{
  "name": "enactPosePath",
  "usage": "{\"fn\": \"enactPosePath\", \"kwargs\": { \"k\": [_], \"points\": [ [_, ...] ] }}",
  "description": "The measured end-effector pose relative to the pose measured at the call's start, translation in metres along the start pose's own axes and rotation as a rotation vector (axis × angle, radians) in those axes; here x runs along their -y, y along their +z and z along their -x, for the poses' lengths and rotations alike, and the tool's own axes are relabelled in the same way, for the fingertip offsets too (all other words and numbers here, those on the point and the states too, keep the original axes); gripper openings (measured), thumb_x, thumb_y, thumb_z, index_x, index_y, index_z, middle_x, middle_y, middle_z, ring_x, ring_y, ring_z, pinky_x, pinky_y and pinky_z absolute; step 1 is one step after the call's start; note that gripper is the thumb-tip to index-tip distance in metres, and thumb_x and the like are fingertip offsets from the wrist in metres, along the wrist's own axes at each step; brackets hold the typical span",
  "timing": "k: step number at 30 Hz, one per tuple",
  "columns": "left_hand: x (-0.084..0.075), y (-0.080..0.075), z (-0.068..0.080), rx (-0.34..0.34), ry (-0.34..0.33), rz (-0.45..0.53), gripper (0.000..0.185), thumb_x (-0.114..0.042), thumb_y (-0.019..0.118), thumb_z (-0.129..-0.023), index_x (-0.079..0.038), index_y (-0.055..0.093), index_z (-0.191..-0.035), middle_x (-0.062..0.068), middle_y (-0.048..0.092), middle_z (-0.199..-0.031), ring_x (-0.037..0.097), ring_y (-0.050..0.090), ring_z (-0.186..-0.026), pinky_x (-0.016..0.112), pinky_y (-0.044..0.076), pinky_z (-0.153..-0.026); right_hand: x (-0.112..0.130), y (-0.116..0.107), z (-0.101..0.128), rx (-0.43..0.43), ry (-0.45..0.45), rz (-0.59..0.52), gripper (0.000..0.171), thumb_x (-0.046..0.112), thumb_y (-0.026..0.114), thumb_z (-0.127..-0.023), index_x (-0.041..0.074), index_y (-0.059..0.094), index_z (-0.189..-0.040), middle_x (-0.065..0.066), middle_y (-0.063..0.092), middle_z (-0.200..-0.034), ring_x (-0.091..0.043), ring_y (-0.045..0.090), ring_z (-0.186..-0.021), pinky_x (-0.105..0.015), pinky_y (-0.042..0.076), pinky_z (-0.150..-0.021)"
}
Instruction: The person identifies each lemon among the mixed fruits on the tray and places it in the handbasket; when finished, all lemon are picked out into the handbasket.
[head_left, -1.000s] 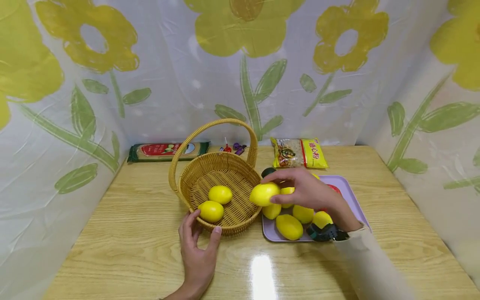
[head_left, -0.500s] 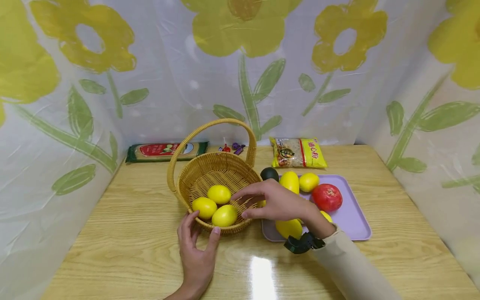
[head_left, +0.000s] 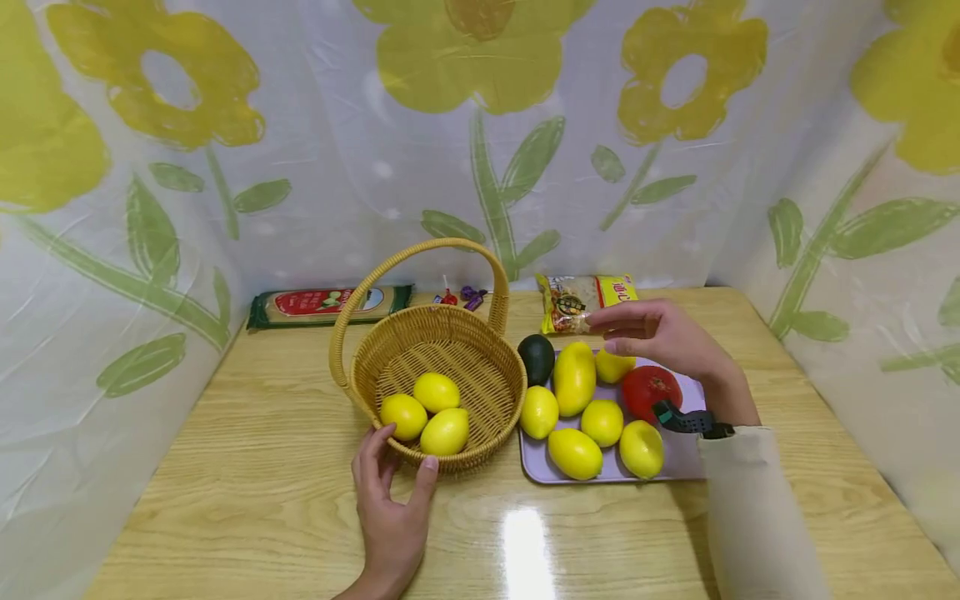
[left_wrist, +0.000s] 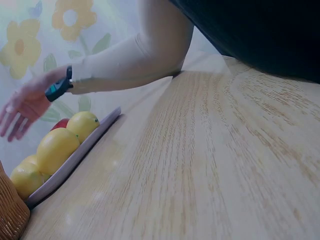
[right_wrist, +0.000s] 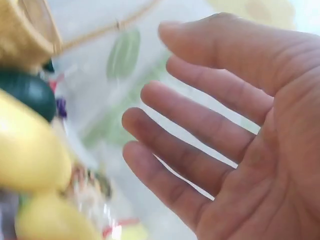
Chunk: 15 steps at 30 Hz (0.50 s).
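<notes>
I see my left hand point(head_left: 392, 500) resting on the surface point(head_left: 262, 492), thumb and fingers loosely spread against the near wall of the wicker basket point(head_left: 438, 379), holding nothing. Three lemons point(head_left: 431, 412) lie inside the basket. My right hand point(head_left: 660, 337) hangs above the far end of the purple tray point(head_left: 678, 458), fingers relaxed and parted, empty, just over one lemon point(head_left: 613, 367) beside the tomato point(head_left: 649, 390). On the tray I also see more lemons point(head_left: 573, 452) and a long yellow fruit point(head_left: 573, 377), with an avocado point(head_left: 536, 358) at its far left edge, next to the basket
</notes>
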<state>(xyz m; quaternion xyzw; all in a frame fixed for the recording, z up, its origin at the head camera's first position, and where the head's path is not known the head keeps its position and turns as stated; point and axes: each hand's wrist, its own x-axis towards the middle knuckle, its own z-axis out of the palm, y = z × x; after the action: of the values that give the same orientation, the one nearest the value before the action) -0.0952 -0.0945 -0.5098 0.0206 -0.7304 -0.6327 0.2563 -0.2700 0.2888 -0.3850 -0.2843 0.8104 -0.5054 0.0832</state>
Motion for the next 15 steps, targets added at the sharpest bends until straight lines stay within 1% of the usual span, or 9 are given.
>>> {"fn": "enactPosePath", "kwargs": {
  "k": [3,5,8,11,15],
  "points": [
    [0.0,0.0,-0.001,-0.003,0.007,-0.004,0.065,-0.001,0.078,-0.097,0.0,0.048,-0.155,0.022,0.034,-0.165,0.034,0.042,-0.149,0.011,0.04,-0.121,-0.018,-0.011,0.004,-0.028,0.1,0.026,0.041,0.011,0.076,-0.104,0.003,0.07,-0.143,-0.016,0.072,-0.143,-0.011,0.072,-0.125,-0.022,0.061,-0.102],
    [0.0,0.0,-0.001,-0.005,0.013,-0.005,0.065,-0.001,0.078,-0.097,0.0,0.048,-0.155,0.022,0.034,-0.165,0.034,0.042,-0.149,0.012,0.04,-0.121,-0.029,-0.014,0.006,-0.038,0.175,0.044,0.043,0.014,0.077,-0.103,0.003,0.069,-0.144,-0.02,0.071,-0.145,-0.015,0.072,-0.125,-0.021,0.061,-0.1],
    [0.001,0.0,-0.001,-0.004,0.017,-0.007,0.065,-0.001,0.078,-0.097,0.0,0.048,-0.155,0.022,0.035,-0.164,0.036,0.043,-0.149,0.012,0.041,-0.121,-0.043,-0.014,0.007,-0.022,0.272,0.101,0.045,0.017,0.079,-0.102,0.004,0.07,-0.144,-0.02,0.071,-0.145,-0.022,0.072,-0.125,-0.017,0.059,-0.098],
    [0.001,0.0,-0.001,0.0,0.014,-0.007,0.065,-0.001,0.078,-0.098,0.0,0.048,-0.155,0.022,0.035,-0.164,0.036,0.042,-0.149,0.011,0.041,-0.12,-0.055,-0.013,0.008,0.016,0.318,0.144,0.045,0.019,0.078,-0.102,0.005,0.071,-0.144,-0.018,0.073,-0.143,-0.028,0.071,-0.123,-0.016,0.057,-0.097],
    [0.002,-0.001,-0.001,0.006,0.009,-0.008,0.064,-0.002,0.078,-0.098,-0.001,0.048,-0.155,0.021,0.034,-0.164,0.034,0.042,-0.149,0.01,0.041,-0.12,-0.064,-0.012,0.009,0.045,0.325,0.151,0.044,0.021,0.079,-0.102,0.008,0.072,-0.143,-0.018,0.072,-0.143,-0.031,0.069,-0.123,-0.017,0.057,-0.096]
  ]
}}
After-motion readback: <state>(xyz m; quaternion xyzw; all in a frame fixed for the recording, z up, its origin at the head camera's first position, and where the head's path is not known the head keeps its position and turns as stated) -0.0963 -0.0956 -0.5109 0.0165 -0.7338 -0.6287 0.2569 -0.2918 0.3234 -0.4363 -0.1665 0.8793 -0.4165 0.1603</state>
